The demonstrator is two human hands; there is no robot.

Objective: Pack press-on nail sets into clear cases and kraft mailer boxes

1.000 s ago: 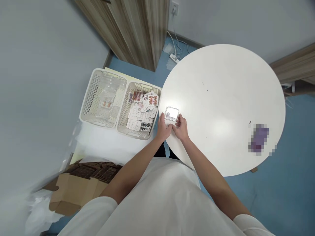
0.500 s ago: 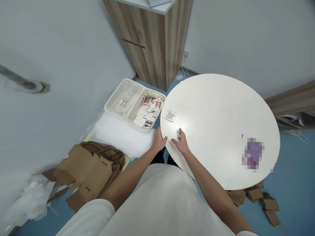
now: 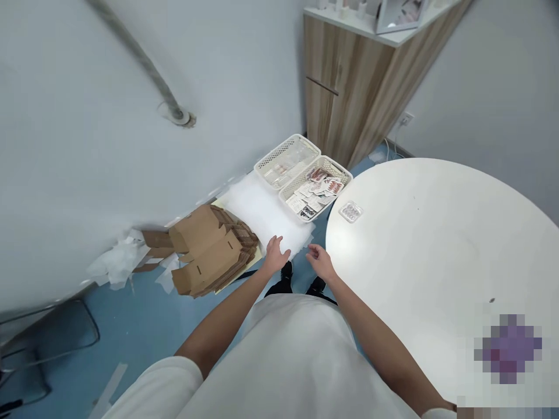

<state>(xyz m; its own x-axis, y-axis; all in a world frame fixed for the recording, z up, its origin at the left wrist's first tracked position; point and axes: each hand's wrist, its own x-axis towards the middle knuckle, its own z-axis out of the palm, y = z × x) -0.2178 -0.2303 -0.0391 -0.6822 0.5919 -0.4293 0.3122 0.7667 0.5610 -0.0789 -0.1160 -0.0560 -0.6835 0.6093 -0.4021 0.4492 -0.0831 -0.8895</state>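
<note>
My left hand [image 3: 276, 256] is over the near edge of a stack of white foam sheets [image 3: 266, 212], fingers apart and nothing in it; whether it touches the sheets I cannot tell. Beside the round white table's edge, my right hand [image 3: 321, 261] hovers with loosely curled fingers, apart and holding nothing. A small clear plastic case [image 3: 350, 212] lies on the table [image 3: 419, 233]. Left of the sheets is a pile of flat brown cardboard boxes [image 3: 213, 250]. One white basket [image 3: 301, 216] holds many printed packets [image 3: 321, 189]; the basket behind it [image 3: 267, 181] holds clear plastic pieces.
A wood-grain cabinet [image 3: 345, 87] stands in the corner beyond the baskets. A pipe [image 3: 140, 55] runs from the left wall. Crumpled white wrapping [image 3: 120, 262] and a dark metal chair frame [image 3: 48, 349] are at left. A blurred purple item [image 3: 509, 349] is on the table.
The view has swung left, so the table and baskets sit farther right. My hands have moved left, away from the table edge, with the left one now over the foam sheets.
</note>
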